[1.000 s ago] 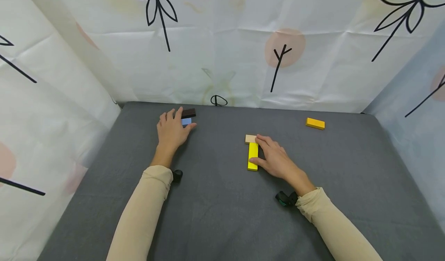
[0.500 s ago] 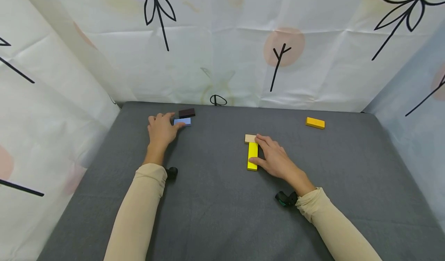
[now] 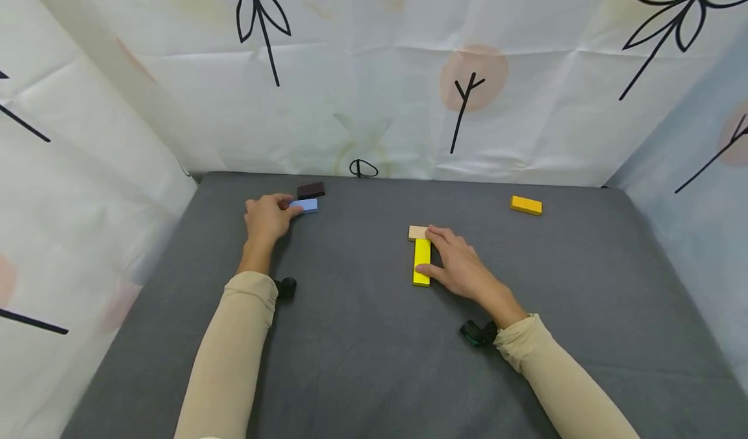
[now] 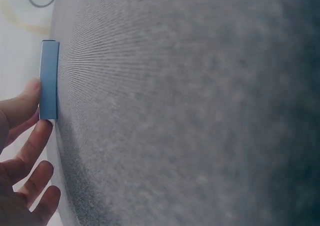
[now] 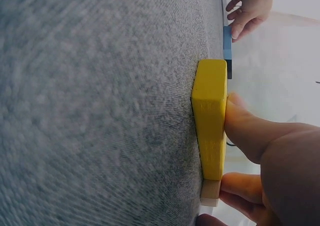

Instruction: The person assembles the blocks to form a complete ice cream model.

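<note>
At the far left of the table, my left hand (image 3: 267,220) has its thumb and fingertips at the left end of a light blue block (image 3: 306,205), pinching it. In the left wrist view the thumb lies on the blue block (image 4: 49,81), a finger meets its end, and the other fingers stand off. A dark brown block (image 3: 311,190) lies just behind it. My right hand (image 3: 461,263) rests its thumb on a long yellow block (image 3: 422,263) and its fingertips on a beige block (image 3: 417,232). These two form a T, the beige one across the yellow one's far end.
An orange-yellow block (image 3: 526,205) lies apart at the back right of the grey cloth-covered table (image 3: 362,335). White printed fabric (image 3: 374,69) hangs behind the table's far edge and along both sides.
My left hand has drawn left from over the blue and brown blocks and closed its fingers on the blue block's left end. My right hand has stayed on the yellow and beige blocks.
</note>
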The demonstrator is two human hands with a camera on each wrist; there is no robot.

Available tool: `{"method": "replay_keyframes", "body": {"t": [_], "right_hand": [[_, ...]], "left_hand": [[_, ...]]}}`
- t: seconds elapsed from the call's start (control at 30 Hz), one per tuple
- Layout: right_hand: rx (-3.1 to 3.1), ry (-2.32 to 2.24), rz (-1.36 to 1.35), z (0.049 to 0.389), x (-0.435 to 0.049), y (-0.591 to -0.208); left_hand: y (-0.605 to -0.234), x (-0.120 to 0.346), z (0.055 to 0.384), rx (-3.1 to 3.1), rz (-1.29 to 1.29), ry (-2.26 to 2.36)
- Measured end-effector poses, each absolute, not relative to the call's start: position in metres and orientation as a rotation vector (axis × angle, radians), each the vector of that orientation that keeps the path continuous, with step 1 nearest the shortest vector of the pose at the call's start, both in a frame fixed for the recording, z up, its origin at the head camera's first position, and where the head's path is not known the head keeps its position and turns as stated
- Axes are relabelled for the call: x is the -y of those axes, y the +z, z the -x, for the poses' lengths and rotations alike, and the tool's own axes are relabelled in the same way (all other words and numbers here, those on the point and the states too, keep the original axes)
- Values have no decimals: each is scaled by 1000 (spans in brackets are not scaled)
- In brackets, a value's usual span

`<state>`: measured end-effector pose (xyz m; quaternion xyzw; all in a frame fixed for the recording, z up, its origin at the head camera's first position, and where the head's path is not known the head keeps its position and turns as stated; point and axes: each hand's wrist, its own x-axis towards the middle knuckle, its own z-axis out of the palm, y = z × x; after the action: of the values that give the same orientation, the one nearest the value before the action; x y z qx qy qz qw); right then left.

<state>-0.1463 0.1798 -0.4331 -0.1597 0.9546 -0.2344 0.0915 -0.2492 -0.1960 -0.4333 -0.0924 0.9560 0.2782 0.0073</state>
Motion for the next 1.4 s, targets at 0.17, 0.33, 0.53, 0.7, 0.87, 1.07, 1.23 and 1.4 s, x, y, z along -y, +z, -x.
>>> {"method": "replay_keyframes", "body": {"t": [0.17,0.33,0.53,0.7,0.87,1.07,1.23,1.4], "right_hand": [[-2822,-706,497,147,-175,-434],[-2828,-710,470,146,-177,-434],[-2834,-705,471,145,-180,-433],[-2832,-711,480,145,-179,-433],[-2824,-722,477,145,-180,-432],[-2820,-732,476,145,-182,-434],[-2814,-740,481,145,-182,-434],[-2809,-746,489,145,-181,-434]], "left_hand": [[-431,199,246,-2940,363,919],[-427,189,247,-2913,380,949],[-423,178,251,-2906,387,935],[-423,171,254,-2863,410,969],[-422,161,256,-2848,416,971],[-421,145,257,-2837,394,951],[-422,134,257,-2840,389,940],[-424,123,258,-2846,374,945]]}}
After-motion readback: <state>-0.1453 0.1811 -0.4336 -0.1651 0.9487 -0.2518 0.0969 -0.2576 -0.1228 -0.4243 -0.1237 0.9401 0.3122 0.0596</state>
